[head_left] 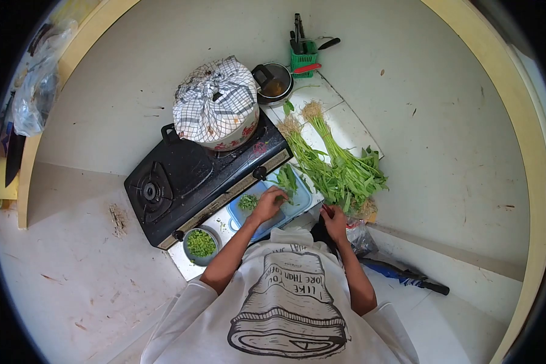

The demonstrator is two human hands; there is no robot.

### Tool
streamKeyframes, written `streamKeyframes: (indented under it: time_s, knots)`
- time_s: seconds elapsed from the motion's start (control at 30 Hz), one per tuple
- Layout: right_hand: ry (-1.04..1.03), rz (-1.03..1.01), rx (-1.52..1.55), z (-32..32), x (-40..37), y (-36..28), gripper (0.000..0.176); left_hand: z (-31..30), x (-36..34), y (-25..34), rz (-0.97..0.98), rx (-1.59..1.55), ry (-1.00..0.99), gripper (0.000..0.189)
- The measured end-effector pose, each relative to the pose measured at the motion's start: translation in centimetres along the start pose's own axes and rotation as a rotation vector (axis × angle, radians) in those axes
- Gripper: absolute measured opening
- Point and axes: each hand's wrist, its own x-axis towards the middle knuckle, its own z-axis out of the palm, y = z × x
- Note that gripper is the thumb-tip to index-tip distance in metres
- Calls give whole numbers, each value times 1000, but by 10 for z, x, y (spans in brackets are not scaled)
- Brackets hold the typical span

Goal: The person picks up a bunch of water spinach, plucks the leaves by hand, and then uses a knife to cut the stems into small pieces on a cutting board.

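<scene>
My left hand [269, 204] is over a blue tray [306, 201], fingers closed beside leafy greens [288, 181]; what they pinch is too small to tell. A small pile of chopped greens [247, 202] lies in the tray, left of that hand. To the tray's right, my right hand [333, 222] is closed around a small dark red thing I cannot make out. Just above it, bunches of long-stemmed leafy greens [352, 176] lie with their roots pointing away from me. A grey bowl [188, 254] at the lower left holds chopped green pieces [201, 243].
A black two-burner stove [191, 167] carries a cloth-covered pot [239, 134]. Behind it are a small pan [275, 81] and a green basket [303, 60] of utensils. Plastic bags [359, 235] and a blue-and-black item [394, 272] are at the right.
</scene>
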Motion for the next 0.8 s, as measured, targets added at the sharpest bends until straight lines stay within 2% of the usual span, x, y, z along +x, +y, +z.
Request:
streamKeyframes:
  time_s: [0.07, 0.17, 0.47, 0.8]
  knots:
    - [-7, 4, -12, 0, 1, 1, 34, 5, 7, -7, 81, 86, -91, 27]
    - [-3, -19, -19, -1, 2, 1, 34, 6, 13, 22, 17, 327, 8, 22]
    - [57, -76, -21, -3, -1, 3, 37, 30, 35, 10, -51, 652, -45, 22]
    - [32, 12, 26, -3, -5, 8, 33, 42, 35, 0, -235, 496, 50, 11]
